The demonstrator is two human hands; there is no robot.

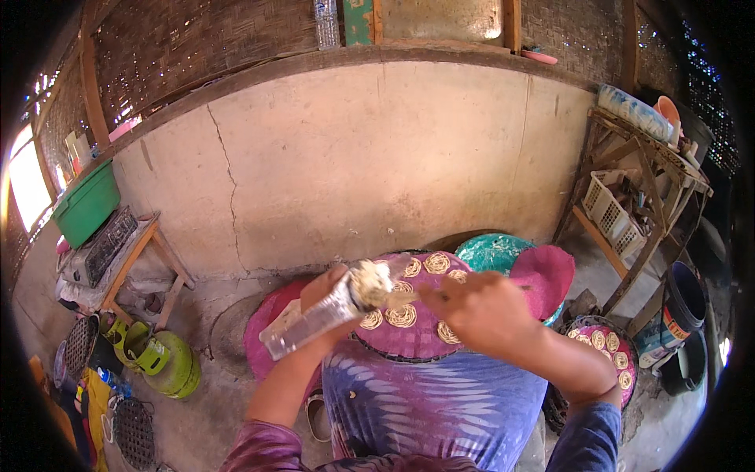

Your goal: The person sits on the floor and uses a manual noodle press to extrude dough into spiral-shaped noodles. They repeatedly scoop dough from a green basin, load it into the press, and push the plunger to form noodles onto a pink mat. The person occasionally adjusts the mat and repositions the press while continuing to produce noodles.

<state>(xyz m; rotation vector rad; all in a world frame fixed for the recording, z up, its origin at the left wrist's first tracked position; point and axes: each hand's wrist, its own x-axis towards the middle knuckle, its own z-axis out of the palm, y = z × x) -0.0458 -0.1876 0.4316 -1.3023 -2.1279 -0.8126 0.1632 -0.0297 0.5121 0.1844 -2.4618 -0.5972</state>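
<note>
My left hand (321,293) is wrapped round a shiny, box-like metal dough press (308,324), held tilted above my lap. Pale dough (368,285) bulges from its upper end. My right hand (481,311) is closed on a thin, flat tool (405,298), blurred, whose tip meets the dough; its exact kind cannot be made out. Beneath both hands lies a round tray lined with pink cloth (409,346), bearing several coiled, noodle-like dough rounds (436,263). The press and my hands hide part of the tray.
Behind the tray stands a teal basin (491,250) with a pink cloth (543,279). A second tray of coils (609,334) sits at right. Left are a green gas cylinder (174,366) and a low bench (130,263); right, a wooden rack (637,185) and dark buckets (684,295).
</note>
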